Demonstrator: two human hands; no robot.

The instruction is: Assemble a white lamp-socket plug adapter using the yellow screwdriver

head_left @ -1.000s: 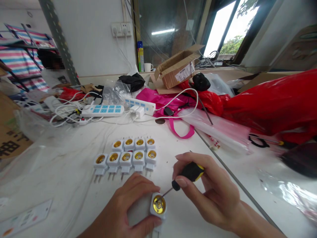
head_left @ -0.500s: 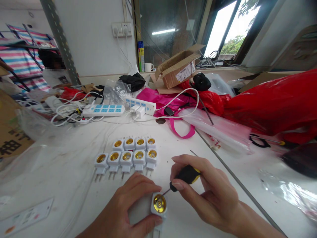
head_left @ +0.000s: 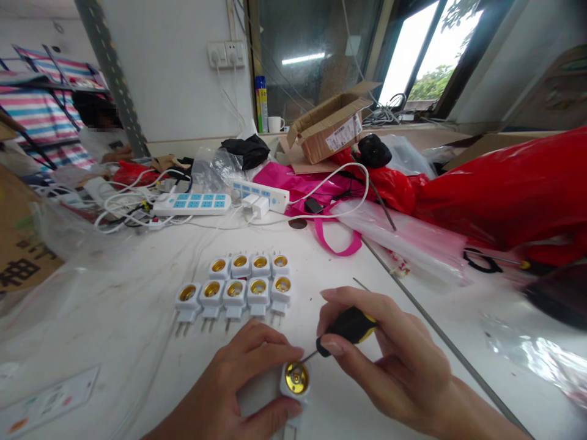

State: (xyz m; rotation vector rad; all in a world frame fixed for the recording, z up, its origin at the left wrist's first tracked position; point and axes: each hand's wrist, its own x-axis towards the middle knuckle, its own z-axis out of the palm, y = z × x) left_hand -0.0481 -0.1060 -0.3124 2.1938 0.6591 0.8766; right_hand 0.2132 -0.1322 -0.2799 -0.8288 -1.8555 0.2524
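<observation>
At the front of the white table, my left hand (head_left: 243,379) grips a white plug-in lamp socket (head_left: 296,380) between thumb and fingers. Its brass-coloured threaded cup faces up, and its plug prongs point toward me. My right hand (head_left: 389,354) is closed round the black and yellow handle of a screwdriver (head_left: 347,332). The thin shaft slants down to the left, with its tip inside the cup; what the tip touches is too small to tell. Beyond my left hand, several similar lamp sockets (head_left: 235,292) stand in two rows, cups up.
Power strips (head_left: 191,203) and tangled white cables lie at the back left. A pink bag (head_left: 337,238), an open cardboard box (head_left: 328,125) and a large red plastic bag (head_left: 509,189) fill the back and right. A printed card (head_left: 48,400) lies front left. Another person (head_left: 103,131) sits far left.
My right hand and the screwdriver handle have shifted slightly to the right. The shaft tip is still in the cup, and my left hand still holds the lamp socket in nearly the same place.
</observation>
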